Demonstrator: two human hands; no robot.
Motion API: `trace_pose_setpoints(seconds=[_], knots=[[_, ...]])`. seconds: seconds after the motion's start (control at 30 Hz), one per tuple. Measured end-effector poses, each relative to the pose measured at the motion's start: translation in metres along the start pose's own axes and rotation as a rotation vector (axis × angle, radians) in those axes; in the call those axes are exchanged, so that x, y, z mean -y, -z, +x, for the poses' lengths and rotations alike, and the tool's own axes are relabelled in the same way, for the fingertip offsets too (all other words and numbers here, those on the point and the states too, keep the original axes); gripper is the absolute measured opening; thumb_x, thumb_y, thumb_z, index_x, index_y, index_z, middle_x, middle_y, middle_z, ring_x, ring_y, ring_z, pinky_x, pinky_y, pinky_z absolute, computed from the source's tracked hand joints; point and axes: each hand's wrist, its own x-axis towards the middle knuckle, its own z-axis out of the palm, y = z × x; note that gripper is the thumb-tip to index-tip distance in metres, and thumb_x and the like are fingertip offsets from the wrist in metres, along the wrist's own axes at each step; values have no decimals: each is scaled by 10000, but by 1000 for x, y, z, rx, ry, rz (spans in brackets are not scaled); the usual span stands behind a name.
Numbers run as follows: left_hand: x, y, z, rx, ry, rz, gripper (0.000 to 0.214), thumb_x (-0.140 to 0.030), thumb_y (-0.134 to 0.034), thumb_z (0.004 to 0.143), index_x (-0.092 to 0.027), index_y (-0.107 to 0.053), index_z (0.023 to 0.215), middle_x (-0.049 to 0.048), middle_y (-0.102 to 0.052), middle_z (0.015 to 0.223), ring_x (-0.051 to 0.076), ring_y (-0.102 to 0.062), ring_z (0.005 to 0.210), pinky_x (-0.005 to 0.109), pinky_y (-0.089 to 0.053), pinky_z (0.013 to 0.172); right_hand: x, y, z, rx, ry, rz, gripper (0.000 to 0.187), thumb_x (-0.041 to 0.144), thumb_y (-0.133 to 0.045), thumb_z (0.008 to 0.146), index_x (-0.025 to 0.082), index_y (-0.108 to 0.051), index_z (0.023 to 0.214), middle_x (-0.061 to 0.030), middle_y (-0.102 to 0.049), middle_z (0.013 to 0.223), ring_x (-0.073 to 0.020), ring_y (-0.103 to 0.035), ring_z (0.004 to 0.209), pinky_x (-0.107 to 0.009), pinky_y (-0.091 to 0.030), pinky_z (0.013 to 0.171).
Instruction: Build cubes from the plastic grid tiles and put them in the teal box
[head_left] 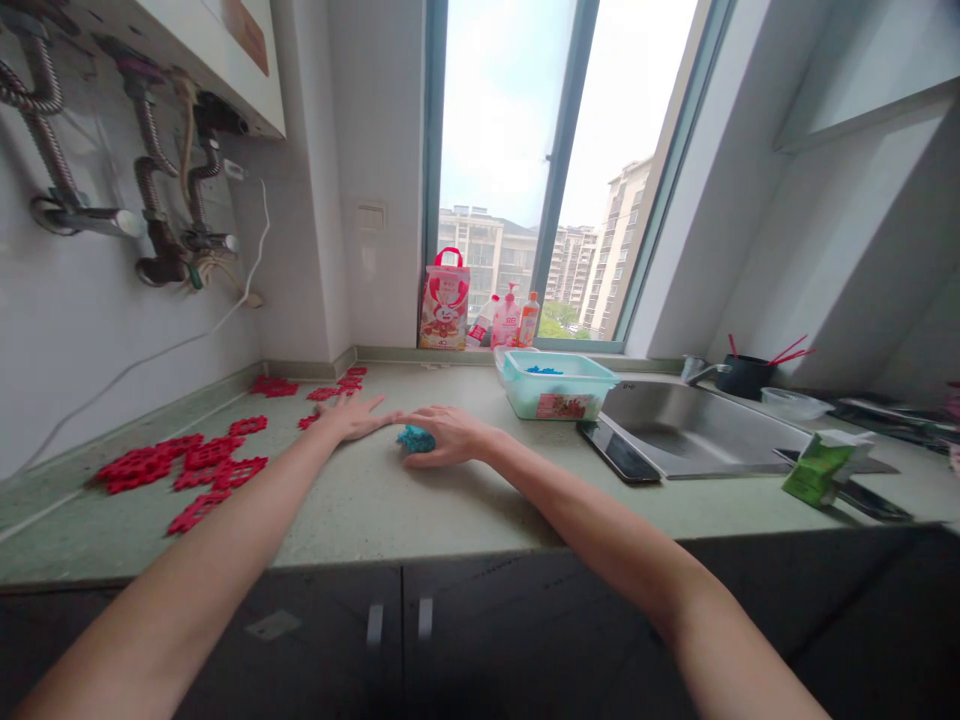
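Observation:
My left hand point(355, 416) rests low over the counter with its fingers stretched out and apart. Its fingertips are close to a few red lattice-like pieces point(324, 394), partly hidden by the hand. Beside it, my right hand point(454, 434) curves its fingers and thumb around a small clump of blue pieces point(415, 439) lying on the counter. The fingertips of the two hands nearly meet. More red lattice-like pieces point(214, 454) are spread and stacked flat left of my left forearm, with another small group point(274, 386) by the back wall.
A light-teal plastic tub point(559, 404) with blue pieces inside stands beside the steel sink point(697, 430). A phone point(616, 452) lies before it. A green packet point(821, 468) is further right. Bottles point(508, 322) and a pink bag point(445, 308) line the windowsill. A white cable hangs at left.

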Motion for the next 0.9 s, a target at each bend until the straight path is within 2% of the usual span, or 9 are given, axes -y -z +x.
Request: trace_pose_setpoints(seconds=[0.17,0.3,0.63,0.9], knots=[[-1,1,-1,-3,4,-12,1073,-1030,-339,753,-467,-319,1666,108,-202,1786,564,-128,1595,880,-104,1142,-10,-5,1,20,-52,-1,679,588,-709,952,257,-562,1526,-123,-729,1214,-285,-693,1100,-390,-515,952],[-3,2,-3,-11,6,-15,1080,-1026,-343,756,-451,-325,1669,115,-217,1782,576,-146,1586,875,-115,1144,-14,-6,2,22,-72,6,629,552,-737,940,243,-604,1472,-122,-733,1142,-285,-695,1064,-379,-512,925],[-3,4,-4,-4,4,-2,1103,-1030,-330,753,-422,-334,1673,133,-258,1767,544,-157,1597,827,-136,1174,-23,-2,3,22,-122,109,484,387,-834,874,252,-692,1316,-78,-765,1140,-237,-712,1024,-328,-507,899],[-5,5,-5,-1,5,-8,1114,-1041,-309,746,-426,-329,1675,121,-250,1771,534,-139,1605,824,-140,1182,-25,-2,1,24,-143,122,441,414,-797,906,264,-705,1310,-58,-788,1149,-213,-730,1032,-301,-503,900]])
